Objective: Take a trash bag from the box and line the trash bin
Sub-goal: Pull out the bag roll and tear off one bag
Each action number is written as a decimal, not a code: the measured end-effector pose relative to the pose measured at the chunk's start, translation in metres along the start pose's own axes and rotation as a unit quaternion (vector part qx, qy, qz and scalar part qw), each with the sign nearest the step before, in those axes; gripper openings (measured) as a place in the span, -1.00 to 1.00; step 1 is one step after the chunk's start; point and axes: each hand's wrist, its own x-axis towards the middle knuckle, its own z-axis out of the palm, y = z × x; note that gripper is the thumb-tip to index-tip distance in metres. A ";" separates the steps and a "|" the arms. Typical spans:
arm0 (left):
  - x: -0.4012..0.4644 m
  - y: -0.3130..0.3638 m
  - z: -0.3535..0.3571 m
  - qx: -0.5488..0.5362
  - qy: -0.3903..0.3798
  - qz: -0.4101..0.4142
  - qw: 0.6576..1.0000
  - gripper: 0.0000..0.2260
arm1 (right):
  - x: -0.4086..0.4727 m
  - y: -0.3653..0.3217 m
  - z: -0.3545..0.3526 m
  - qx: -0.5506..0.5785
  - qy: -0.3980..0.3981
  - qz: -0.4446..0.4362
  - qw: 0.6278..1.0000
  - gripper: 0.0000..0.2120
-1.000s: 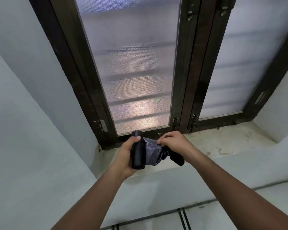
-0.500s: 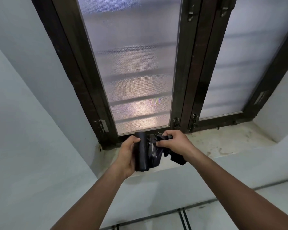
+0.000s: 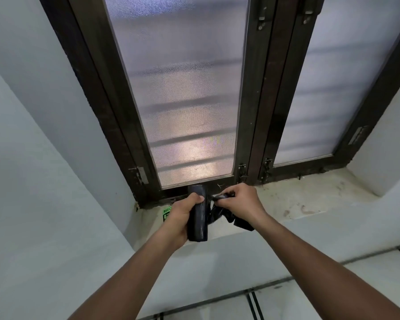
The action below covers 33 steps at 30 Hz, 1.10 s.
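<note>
Head view | one roll of black trash bags [image 3: 198,215], upright, clasped in the left hand [image 3: 183,215] above the window sill [image 3: 310,199] | one loose bag end [image 3: 224,211] pinched in the right hand [image 3: 240,202] | two window panes | since earlier: loose end bunched tighter, green label [image 3: 166,213] now visible.

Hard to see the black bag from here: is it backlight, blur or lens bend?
Head view: frosted window backlights the scene, so the bag roll in the left hand reads near-featureless black; right hand looks sharp; wide lens splays the window frame outward.
</note>
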 end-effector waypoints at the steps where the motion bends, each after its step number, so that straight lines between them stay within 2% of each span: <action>1: 0.000 0.000 0.001 -0.004 -0.007 0.006 1.000 -0.77 | 0.001 0.002 0.000 0.002 0.011 0.016 1.000 -0.96; 3: -0.001 0.002 0.001 0.000 -0.015 0.025 1.000 -0.61 | 0.002 0.007 -0.002 0.027 -0.002 0.058 0.998 -0.88; 5: 0.000 0.005 -0.002 0.002 -0.027 0.044 0.999 -0.43 | 0.003 0.010 -0.006 0.086 -0.059 0.096 0.990 -0.82; 6: 0.000 0.006 -0.004 0.000 -0.034 0.051 0.998 -0.41 | 0.003 0.010 -0.009 0.120 -0.092 0.110 0.982 -0.78; 9: 0.002 0.007 -0.010 0.001 -0.045 0.049 0.998 -0.57 | 0.004 0.011 -0.017 0.133 -0.165 0.109 0.971 -0.66; 11: 0.005 0.008 -0.013 0.013 -0.042 0.042 0.998 -0.69 | 0.005 0.012 -0.019 0.105 -0.216 0.071 0.968 -0.73; 13: 0.007 0.010 -0.014 0.027 -0.035 0.041 0.998 -0.72 | 0.006 0.010 -0.017 0.074 -0.248 0.038 0.965 -0.81; 17: 0.011 0.008 -0.010 0.030 -0.015 0.049 0.998 -0.81 | 0.010 0.008 -0.003 0.025 -0.181 0.039 0.982 -0.84; 19: 0.017 0.004 -0.006 -0.012 0.013 0.058 0.998 -0.85 | 0.010 0.008 0.006 0.069 -0.144 0.059 0.985 -0.82; 21: 0.026 0.001 0.001 -0.088 0.035 0.055 0.994 -0.78 | 0.010 0.006 0.016 0.165 -0.101 0.101 0.976 -0.69; 22: 0.030 0.001 0.004 -0.131 0.050 0.049 0.989 -0.73 | 0.013 0.005 0.021 0.242 -0.078 0.139 0.957 -0.66; 24: 0.037 0.001 0.007 -0.197 0.091 0.033 0.976 -0.65 | 0.018 0.005 0.030 0.423 -0.035 0.245 0.872 -0.67; 26: 0.041 0.001 0.006 -0.224 0.114 0.015 0.968 -0.60 | 0.027 0.012 0.028 0.527 0.012 0.291 0.798 -0.66; 28: 0.043 -0.001 0.001 -0.222 0.123 0.014 0.967 -0.57 | 0.031 0.016 0.022 0.551 0.034 0.295 0.780 -0.71; 30: 0.043 -0.002 -0.004 -0.197 0.133 0.016 0.971 -0.58 | 0.032 0.021 0.018 0.546 0.038 0.278 0.789 -0.95; 31: 0.042 -0.002 -0.006 -0.185 0.129 0.007 0.974 -0.61 | 0.032 0.024 0.016 0.547 0.031 0.264 0.794 -0.89; 33: 0.040 -0.001 -0.009 -0.164 0.113 -0.020 0.980 -0.64 | 0.037 0.030 0.017 0.567 0.005 0.252 0.784 -0.65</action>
